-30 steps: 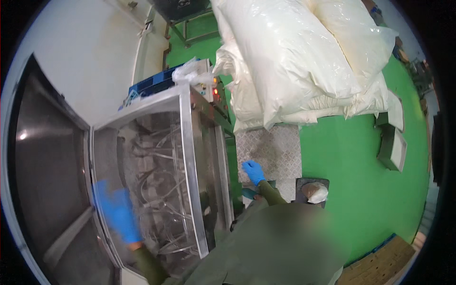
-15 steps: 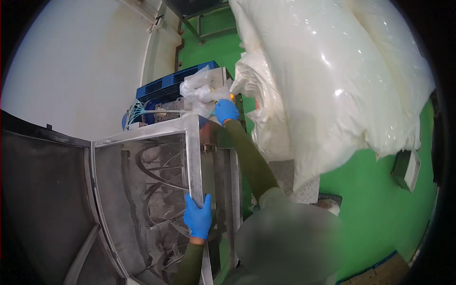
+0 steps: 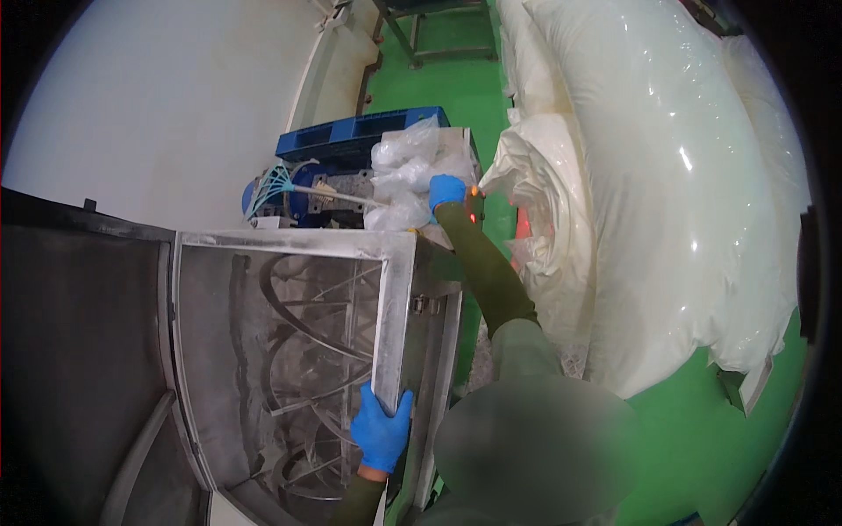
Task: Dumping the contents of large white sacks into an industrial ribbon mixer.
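Below me stands an open metal mixer [image 3: 397, 298] with curved ribbon blades [image 3: 303, 316] inside its powder-dusted trough. My left hand [image 3: 381, 431], in a blue glove, grips the near-side rim, thumb on the outer side and fingers over the inner edge. Beyond the mixer's far end, my right hand [image 3: 447, 190], also blue-gloved, is curled at a box-like housing [image 3: 456, 140]. Its fingertips are hidden, so what they touch cannot be made out. Crumpled clear plastic bags [image 3: 408, 171] lie beside it, partly over the handle of a light-blue whisk-like tool [image 3: 274, 190]. Small orange and red lights [image 3: 474, 191] show next to that hand.
The mixer's raised lid [image 3: 83, 316] hangs at the left. A blue pallet [image 3: 324, 136] leans near the white wall [image 3: 184, 105]. Large white plastic sacks [image 3: 667, 193] bulge at the right over the green floor [image 3: 702, 430]. A metal stand [image 3: 452, 53] is at the back.
The view has shifted, putting the mixer and sacks further right in the picture. My right hand has shifted slightly and looks more curled by the housing. My left hand keeps hold of the rim.
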### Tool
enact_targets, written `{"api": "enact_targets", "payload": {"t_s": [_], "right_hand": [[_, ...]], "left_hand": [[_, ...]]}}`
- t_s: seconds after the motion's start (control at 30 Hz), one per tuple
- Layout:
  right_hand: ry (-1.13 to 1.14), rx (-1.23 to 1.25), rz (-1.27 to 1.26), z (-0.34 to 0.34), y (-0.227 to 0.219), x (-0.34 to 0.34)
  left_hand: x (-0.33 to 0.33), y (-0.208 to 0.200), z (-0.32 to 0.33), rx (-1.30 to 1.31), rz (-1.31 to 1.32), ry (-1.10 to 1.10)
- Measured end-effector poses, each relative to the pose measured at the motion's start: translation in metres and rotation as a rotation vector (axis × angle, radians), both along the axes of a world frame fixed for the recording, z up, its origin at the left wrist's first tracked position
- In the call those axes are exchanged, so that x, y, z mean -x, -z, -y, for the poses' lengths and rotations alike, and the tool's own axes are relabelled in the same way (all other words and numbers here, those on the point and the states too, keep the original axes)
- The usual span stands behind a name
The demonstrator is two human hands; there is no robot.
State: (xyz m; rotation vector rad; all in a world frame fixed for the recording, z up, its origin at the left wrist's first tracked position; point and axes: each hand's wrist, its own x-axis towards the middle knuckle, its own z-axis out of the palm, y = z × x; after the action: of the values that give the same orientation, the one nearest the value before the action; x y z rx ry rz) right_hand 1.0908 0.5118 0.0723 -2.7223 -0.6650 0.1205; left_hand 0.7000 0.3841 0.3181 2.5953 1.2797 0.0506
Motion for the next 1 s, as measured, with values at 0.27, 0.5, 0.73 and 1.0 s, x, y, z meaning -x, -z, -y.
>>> {"api": "enact_targets", "payload": {"t_s": [0.27,0.5,0.73,1.0], "right_hand": [[-0.294,0.186,-0.18,-0.004,-0.071,0.008],[-0.302,0.099,-0.177,0.062,-0.207,0.006],[-0.275,-0.146,0.183,0.205,-0.286,0.038],[-0.13,-0.748,-0.232,0.436,-0.264,0.23]], "left_hand": [[0.003,0.005,-0.004,0.048,-0.07,-0.06],[-0.003,-0.001,0.004,0.027,-0.084,-0.056],[0.0,0.006,0.006,-0.029,-0.09,-0.041],[0.004,-0.011,0.007,0.027,-0.044,-0.033]]}}
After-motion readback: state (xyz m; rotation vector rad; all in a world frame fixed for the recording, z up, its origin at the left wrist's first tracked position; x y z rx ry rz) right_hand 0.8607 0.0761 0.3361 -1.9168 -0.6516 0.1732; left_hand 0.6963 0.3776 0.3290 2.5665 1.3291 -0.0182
